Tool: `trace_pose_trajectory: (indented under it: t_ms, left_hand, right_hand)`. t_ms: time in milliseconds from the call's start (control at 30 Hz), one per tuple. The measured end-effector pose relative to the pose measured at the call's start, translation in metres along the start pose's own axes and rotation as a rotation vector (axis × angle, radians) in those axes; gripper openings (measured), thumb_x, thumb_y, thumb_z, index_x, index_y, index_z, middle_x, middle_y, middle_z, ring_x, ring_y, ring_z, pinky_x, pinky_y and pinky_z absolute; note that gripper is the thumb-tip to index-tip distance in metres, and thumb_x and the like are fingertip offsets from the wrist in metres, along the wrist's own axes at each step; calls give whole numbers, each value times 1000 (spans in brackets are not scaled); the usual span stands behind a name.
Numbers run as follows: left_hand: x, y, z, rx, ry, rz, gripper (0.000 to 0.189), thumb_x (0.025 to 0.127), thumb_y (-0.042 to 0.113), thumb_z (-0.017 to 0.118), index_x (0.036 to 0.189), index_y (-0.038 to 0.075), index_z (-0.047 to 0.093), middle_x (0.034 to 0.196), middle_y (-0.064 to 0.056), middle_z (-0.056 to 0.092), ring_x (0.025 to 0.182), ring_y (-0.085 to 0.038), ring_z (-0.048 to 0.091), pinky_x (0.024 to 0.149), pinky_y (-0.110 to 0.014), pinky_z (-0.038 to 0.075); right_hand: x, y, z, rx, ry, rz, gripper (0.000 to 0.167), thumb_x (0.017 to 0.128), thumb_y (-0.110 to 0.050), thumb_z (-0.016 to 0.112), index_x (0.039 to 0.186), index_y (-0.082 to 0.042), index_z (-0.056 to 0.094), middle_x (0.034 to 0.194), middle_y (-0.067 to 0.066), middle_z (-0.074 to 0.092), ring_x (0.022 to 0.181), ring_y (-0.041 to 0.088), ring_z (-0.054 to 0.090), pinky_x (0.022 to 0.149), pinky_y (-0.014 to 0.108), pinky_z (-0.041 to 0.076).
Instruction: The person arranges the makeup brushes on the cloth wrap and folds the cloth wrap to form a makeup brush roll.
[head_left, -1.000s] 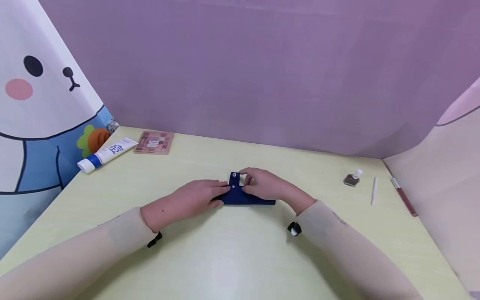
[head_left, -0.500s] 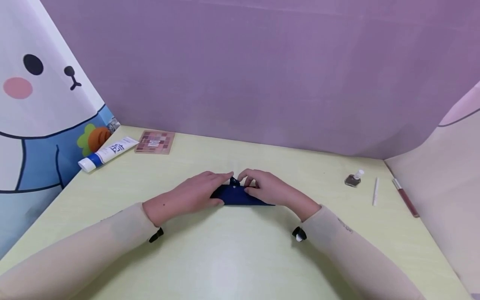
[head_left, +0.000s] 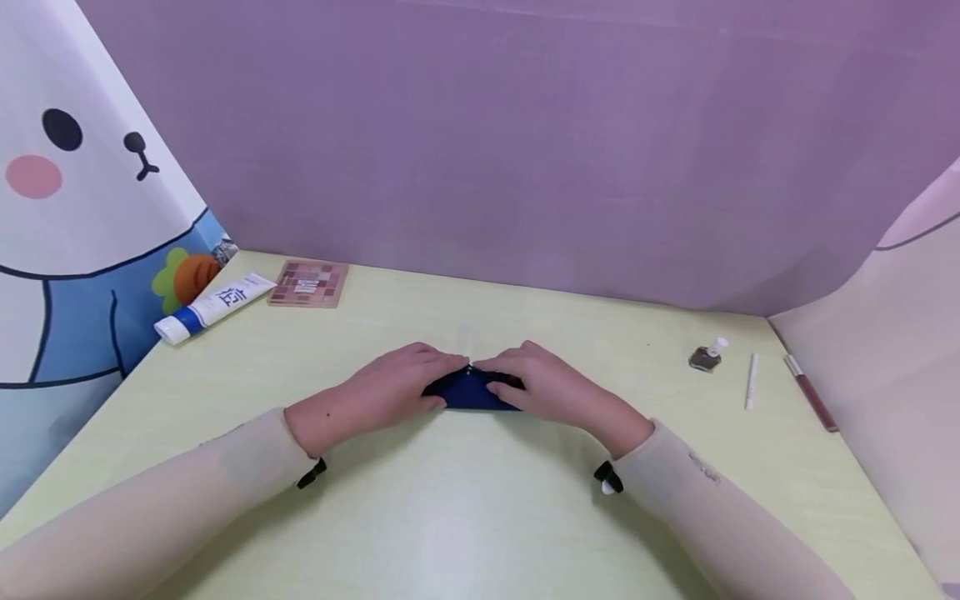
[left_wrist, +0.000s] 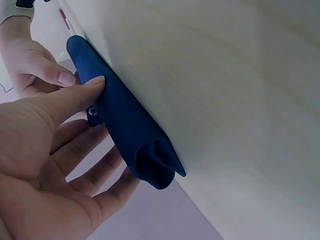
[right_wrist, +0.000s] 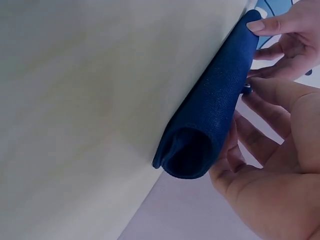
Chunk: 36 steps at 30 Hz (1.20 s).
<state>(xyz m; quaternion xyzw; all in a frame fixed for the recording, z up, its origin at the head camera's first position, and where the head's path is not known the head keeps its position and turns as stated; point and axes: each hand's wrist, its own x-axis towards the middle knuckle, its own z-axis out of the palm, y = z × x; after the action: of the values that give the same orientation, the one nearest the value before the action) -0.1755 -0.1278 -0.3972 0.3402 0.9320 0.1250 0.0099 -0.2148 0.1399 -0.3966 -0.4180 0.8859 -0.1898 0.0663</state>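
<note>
A navy blue roll of cloth-like material [head_left: 471, 398] lies crosswise at the middle of the table, its open tube end showing in both wrist views. A short strap with a metal snap [left_wrist: 92, 111] is folded down at the roll's far side. My left hand [head_left: 397, 383] holds the left part, thumb [left_wrist: 92, 91] on the near face and fingers curled behind. From the right, my right hand [head_left: 555, 385] grips the roll, its thumb at the snap [right_wrist: 247, 88] and its fingers behind. Both hands' index fingertips meet near the strap, mostly covering it in the head view.
A white tube with a blue band [head_left: 217, 308] and a pink checkered palette [head_left: 308, 284] lie at the back left. Toward the right are a small nail polish bottle [head_left: 705, 357], a thin white stick [head_left: 751, 382] and a brownish-red lip gloss tube [head_left: 812, 397].
The strap, upright a second ago, is folded down toward the roll. My left fingers have risen onto it, and my right hand has shifted its fingers in beside them.
</note>
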Motion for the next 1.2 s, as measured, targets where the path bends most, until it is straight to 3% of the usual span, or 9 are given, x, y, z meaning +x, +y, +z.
trace_pose_trajectory:
  t_ms: [200, 433, 700, 1000, 1200]
  left_hand:
    - [-1, 1, 1, 10, 20, 23, 55, 97, 17, 81, 148, 7, 63, 142, -9, 72, 131, -31, 67, 112, -46, 56]
    - [-1, 1, 1, -31, 2, -6, 49, 97, 17, 81, 144, 11, 66, 141, -7, 73, 134, -30, 66, 114, -46, 54]
    - [-1, 2, 2, 101, 13, 59, 51, 97, 20, 81, 144, 6, 67, 142, -10, 71, 132, -32, 65, 113, -45, 55]
    - [1, 8, 1, 197, -31, 46, 48, 102, 24, 76, 146, 8, 66, 144, -11, 69, 132, -33, 65, 112, -44, 56]
    - [1, 12, 4, 254, -56, 49, 48, 104, 25, 73, 148, 8, 65, 145, -14, 66, 128, -34, 68, 106, -45, 60]
  right_hand:
    - [-4, -3, 1, -20, 12, -28, 40, 106, -23, 68, 145, -13, 68, 137, 5, 76, 122, 23, 70, 105, 42, 50]
    - [-5, -5, 2, -29, -5, -27, 41, 106, -24, 69, 146, -15, 68, 138, 5, 74, 120, 24, 65, 102, 40, 50]
    - [-4, -6, 2, -100, -7, -47, 40, 106, -26, 69, 145, -18, 69, 135, 3, 74, 110, 21, 60, 95, 36, 53]
    - [-1, -11, 4, -226, 5, -87, 39, 106, -30, 69, 143, -18, 70, 130, 5, 76, 101, 22, 61, 87, 33, 55]
    - [-3, -15, 7, -317, 77, -119, 39, 103, -30, 74, 139, -18, 73, 125, 4, 78, 97, 20, 62, 84, 29, 58]
